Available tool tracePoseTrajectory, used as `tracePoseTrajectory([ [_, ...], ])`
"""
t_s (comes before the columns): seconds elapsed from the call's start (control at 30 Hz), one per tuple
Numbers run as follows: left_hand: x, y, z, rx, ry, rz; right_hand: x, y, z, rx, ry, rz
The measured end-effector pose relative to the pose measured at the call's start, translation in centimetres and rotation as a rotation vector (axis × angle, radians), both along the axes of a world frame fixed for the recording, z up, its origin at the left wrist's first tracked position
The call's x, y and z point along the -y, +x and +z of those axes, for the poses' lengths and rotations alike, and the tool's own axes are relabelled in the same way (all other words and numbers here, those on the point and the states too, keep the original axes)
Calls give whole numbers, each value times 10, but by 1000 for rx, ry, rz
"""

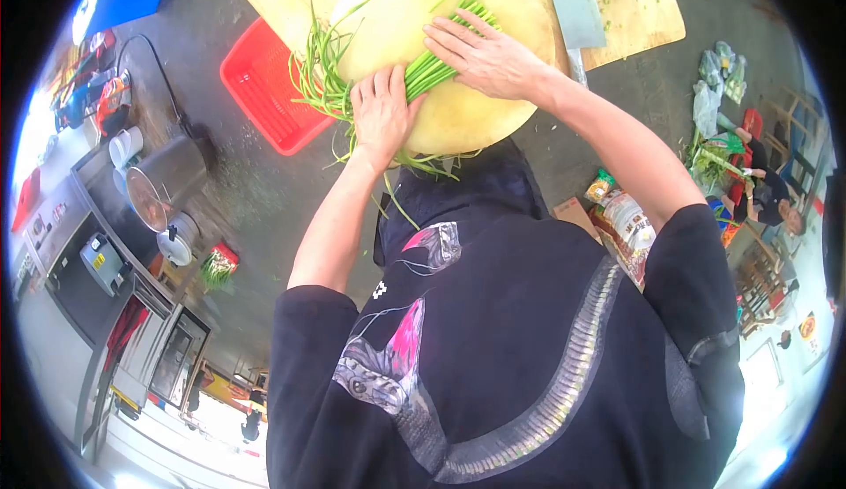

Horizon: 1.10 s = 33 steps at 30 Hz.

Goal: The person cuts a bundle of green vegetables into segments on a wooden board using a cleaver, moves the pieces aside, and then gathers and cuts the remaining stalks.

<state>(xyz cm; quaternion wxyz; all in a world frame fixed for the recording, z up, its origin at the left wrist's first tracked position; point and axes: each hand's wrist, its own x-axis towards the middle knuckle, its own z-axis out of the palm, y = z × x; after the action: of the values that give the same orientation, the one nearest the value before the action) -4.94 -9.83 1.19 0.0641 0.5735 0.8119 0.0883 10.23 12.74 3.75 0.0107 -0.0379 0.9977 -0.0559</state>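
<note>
A bunch of long green stalks [434,68] lies across a round pale chopping block [476,114]. Loose ends of the stalks spill over the block's left edge. My left hand [382,112] closes over the bunch at the block's near left edge, thumb against the stalks. My right hand [486,55] lies flat on the same bunch a little farther in, fingers spread and pointing left. A cleaver [573,4] rests on the block beyond my right hand, with neither hand touching it.
The block stands on a wooden board [639,9]. A red plastic basket [264,84] sits left of it. Metal pots [163,185] and a counter are at far left. Bags of goods [621,220] and a seated person [771,194] are on the right.
</note>
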Motion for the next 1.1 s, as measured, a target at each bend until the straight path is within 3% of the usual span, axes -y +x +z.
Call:
tracePoseTrajectory([
  [0.07,2,0,3,16,-17,-5,-1,8,8,-33,-50,-70],
  [0.2,3,3,3,49,-15,8,-18,62,17,-174,-154,-482],
  [0.3,2,3,1,54,-22,12,-31,124,-8,-305,-222,-856],
  [0.4,3,0,0,39,-8,2,-24,171,-43,-152,-220,-1179],
  [0.5,1,4,1,25,-3,5,-12,171,-51,-138,-622,-1340],
  [0.6,1,3,2,2,-21,3,-16,159,-46,-147,-401,-1235],
  [0.8,2,3,2,-13,-32,7,-18,157,-66,-220,-470,-1316],
  [0.9,4,6,2,19,-10,5,-19,156,-20,-126,-648,-1374],
  [1.03,2,2,1,14,16,-9,11,189,16,-117,-482,-1347],
  [1.1,5,2,-1,10,15,-18,47,202,47,-178,-579,-1301],
])
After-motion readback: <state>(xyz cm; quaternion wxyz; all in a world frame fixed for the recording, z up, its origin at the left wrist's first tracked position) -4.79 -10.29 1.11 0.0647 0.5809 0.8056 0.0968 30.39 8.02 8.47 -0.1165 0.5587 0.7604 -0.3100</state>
